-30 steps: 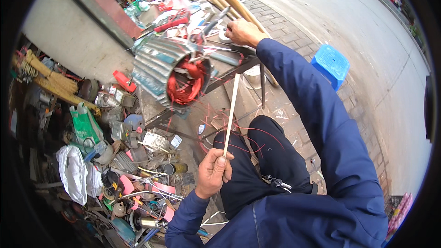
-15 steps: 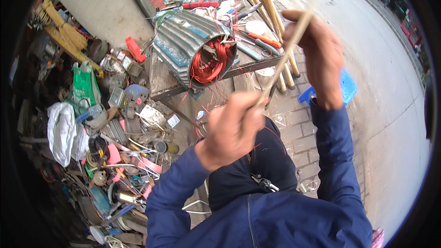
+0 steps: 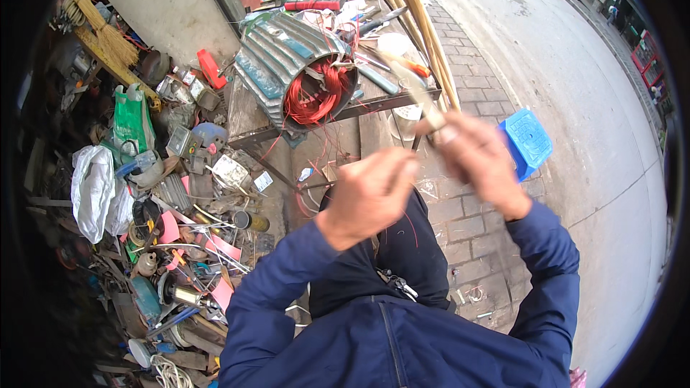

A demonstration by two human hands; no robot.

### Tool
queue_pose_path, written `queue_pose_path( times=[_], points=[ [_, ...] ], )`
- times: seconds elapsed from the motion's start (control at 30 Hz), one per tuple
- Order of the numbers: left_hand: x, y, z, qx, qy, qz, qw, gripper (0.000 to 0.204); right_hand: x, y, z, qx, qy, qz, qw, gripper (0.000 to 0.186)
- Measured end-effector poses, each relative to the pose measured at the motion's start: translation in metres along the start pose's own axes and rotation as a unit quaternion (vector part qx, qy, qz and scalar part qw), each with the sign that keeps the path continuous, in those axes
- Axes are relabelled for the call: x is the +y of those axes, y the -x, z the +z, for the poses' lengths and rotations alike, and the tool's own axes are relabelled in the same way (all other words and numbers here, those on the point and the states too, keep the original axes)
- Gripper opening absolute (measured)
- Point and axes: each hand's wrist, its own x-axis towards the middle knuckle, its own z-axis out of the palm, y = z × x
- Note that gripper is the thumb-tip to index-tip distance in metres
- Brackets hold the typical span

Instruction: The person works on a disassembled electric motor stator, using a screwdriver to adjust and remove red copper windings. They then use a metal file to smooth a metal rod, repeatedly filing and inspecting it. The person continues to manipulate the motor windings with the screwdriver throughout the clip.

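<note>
My right hand (image 3: 480, 162), smeared by motion, is closed around a long, thin pale strip (image 3: 429, 109). From there the strip runs up and to the left, blurred, across the front of the bench; what it is made of I cannot tell. Beside it, over my knees, my left hand (image 3: 370, 197) is closed in a pinch, and whatever is between its fingers is hidden. Beyond both hands, a ribbed grey-green motor housing (image 3: 277, 65) lies on its side on the bench. Red winding wire (image 3: 316, 97) is packed in its open end, with loose strands hanging down.
On the bench (image 3: 248, 104) lie tools, an orange-handled tool (image 3: 415, 68) and a red box (image 3: 316, 1). Wooden poles (image 3: 420, 14) lean at its right. A blue plastic stool (image 3: 528, 142) stands on the paving. Scrap parts and a white sack (image 3: 93, 190) crowd the left.
My right hand has come down and closed on the pale strip. The strip now tilts up to the left instead of up to the right. My left hand stays in nearly the same place.
</note>
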Motion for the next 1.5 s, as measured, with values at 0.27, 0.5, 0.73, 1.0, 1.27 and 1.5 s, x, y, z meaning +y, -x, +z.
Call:
queue_pose_path(
  times=[0.27, 0.5, 0.73, 1.0, 1.27, 1.5],
  points=[
    [-0.045, 0.012, -0.055, -0.051, -0.232, -0.027, 0.971, 0.039, 0.100, -0.071, 0.068, -0.107, -0.195, 0.145, 0.964, 0.024],
    [-0.076, -0.024, -0.047, -0.201, -0.408, -0.118, 0.883, 0.057, 0.100, -0.108, 0.073, -0.126, -0.220, 0.188, 0.949, 0.022],
    [-0.093, -0.024, -0.041, -0.204, -0.427, -0.123, 0.872, 0.053, 0.091, -0.122, 0.067, -0.128, -0.168, 0.224, 0.951, 0.017],
    [-0.099, -0.031, -0.042, -0.204, -0.401, -0.113, 0.886, 0.045, 0.074, -0.127, 0.066, -0.130, -0.131, 0.250, 0.951, 0.018],
    [-0.099, -0.034, -0.032, -0.172, -0.390, -0.154, 0.891, 0.049, 0.068, -0.123, 0.072, -0.101, -0.161, 0.280, 0.941, 0.027],
    [-0.101, -0.038, -0.026, -0.148, -0.390, -0.175, 0.892, 0.047, 0.060, -0.130, 0.071, -0.094, -0.137, 0.272, 0.948, 0.023]
  ],
)
